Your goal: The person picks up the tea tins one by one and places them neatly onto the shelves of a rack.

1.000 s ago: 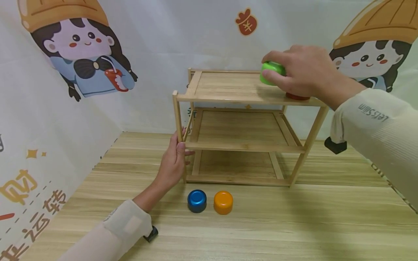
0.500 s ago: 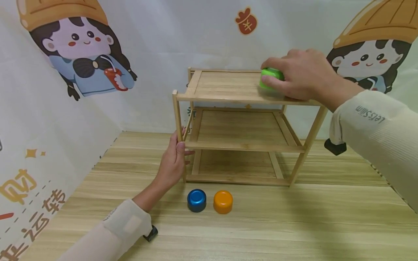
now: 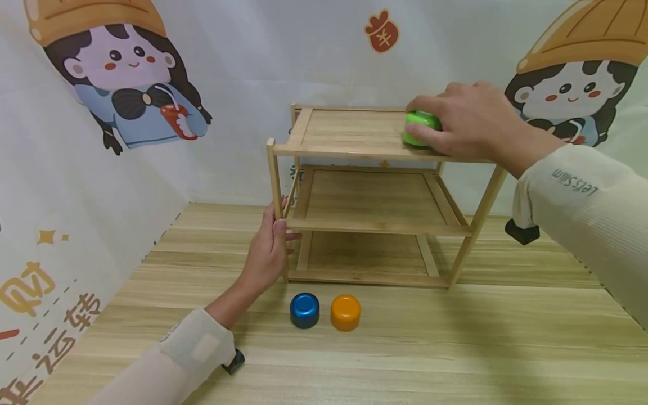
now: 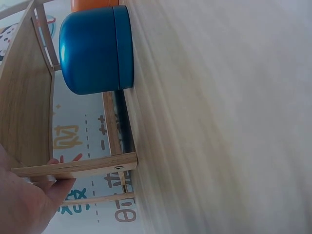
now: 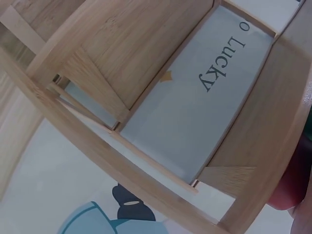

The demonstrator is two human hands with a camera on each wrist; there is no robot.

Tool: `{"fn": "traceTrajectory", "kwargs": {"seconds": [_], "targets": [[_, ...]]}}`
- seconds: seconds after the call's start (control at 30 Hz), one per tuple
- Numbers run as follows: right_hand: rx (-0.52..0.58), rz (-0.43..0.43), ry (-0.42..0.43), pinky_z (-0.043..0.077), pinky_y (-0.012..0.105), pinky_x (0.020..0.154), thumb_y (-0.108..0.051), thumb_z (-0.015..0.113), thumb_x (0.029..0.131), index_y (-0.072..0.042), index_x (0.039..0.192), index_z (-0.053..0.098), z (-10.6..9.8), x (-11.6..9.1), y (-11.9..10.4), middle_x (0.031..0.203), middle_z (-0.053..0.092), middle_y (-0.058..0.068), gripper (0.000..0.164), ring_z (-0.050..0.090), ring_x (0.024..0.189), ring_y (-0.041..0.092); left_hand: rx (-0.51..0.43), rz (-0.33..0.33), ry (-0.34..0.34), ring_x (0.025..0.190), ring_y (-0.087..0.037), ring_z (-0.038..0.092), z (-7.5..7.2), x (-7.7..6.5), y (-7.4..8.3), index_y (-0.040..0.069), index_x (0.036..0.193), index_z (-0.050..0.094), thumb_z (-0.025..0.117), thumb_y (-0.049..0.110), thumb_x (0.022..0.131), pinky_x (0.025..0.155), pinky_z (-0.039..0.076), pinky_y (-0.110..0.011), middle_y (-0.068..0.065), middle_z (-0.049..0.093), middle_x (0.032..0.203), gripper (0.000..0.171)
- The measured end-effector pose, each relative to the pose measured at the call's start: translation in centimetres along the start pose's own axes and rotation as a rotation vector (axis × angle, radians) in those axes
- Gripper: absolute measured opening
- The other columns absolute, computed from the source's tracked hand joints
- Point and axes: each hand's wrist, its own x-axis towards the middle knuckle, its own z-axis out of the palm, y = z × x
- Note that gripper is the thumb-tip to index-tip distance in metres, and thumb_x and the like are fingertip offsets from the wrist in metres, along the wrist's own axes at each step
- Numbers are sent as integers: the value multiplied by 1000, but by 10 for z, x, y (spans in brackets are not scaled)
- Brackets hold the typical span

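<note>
A three-tier wooden rack (image 3: 372, 228) stands on the table. Around its left front post my left hand (image 3: 267, 250) curls, level with the middle tier. My right hand (image 3: 473, 121) holds a small green round canister (image 3: 421, 117) between thumb and fingers, low over the top tier at the right. Whether its base touches the board is hard to tell. A red round thing (image 5: 288, 186) shows at the edge of the right wrist view; in the head view my right hand hides it. In front of the rack sit a blue canister (image 3: 305, 310) and an orange canister (image 3: 346, 313).
The wood-grain table (image 3: 405, 360) runs in front of and beside the rack. A pale printed cloth (image 3: 243, 67) hangs close behind and at the left. The middle tier (image 3: 374, 197) has a raised frame edge.
My right hand has lowered the green canister toward the top tier. The red thing, partly visible under that hand before, is now hidden in the head view. My left hand stays on the post.
</note>
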Motion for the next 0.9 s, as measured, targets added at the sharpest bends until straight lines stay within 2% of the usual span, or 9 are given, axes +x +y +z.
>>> {"fn": "traceTrajectory", "kwargs": {"seconds": [0.1, 0.33, 0.5, 0.73, 0.9], "targets": [[-1, -4, -9, 45, 50, 66, -55, 43, 101, -24, 138, 59, 0, -1, 1, 98, 69, 17, 51, 58, 86, 32, -2, -6, 1, 107, -41, 72, 0, 0, 1, 23, 160, 25, 27, 32, 114, 71, 64, -53, -17, 40, 159, 47], [16, -5, -29, 47, 56, 76, -57, 41, 102, -23, 140, 57, 3, -2, 0, 101, 71, 16, 53, 59, 91, 34, -9, -7, -2, 107, -41, 72, 1, 1, 2, 22, 160, 25, 28, 29, 114, 72, 64, -54, -17, 40, 159, 47], [22, 0, -33, 47, 56, 78, -57, 41, 102, -22, 141, 56, 4, -3, 1, 100, 70, 15, 55, 58, 89, 33, -1, 1, -2, 107, -41, 72, 0, 2, 2, 23, 160, 25, 29, 28, 114, 72, 64, -53, -16, 39, 160, 46], [19, -3, -11, 45, 49, 70, -57, 41, 101, -22, 141, 56, 7, -5, 1, 96, 68, 13, 56, 57, 85, 30, -5, -6, 2, 107, -41, 72, 0, 1, 2, 25, 160, 25, 27, 34, 113, 71, 64, -53, -17, 40, 159, 47], [14, 4, -7, 44, 45, 63, -58, 41, 99, -20, 141, 56, 6, -6, 2, 104, 67, 14, 58, 58, 88, 30, -2, -13, -3, 108, -41, 72, 0, 0, 2, 27, 160, 23, 26, 34, 113, 72, 65, -53, -17, 38, 160, 47]]}}
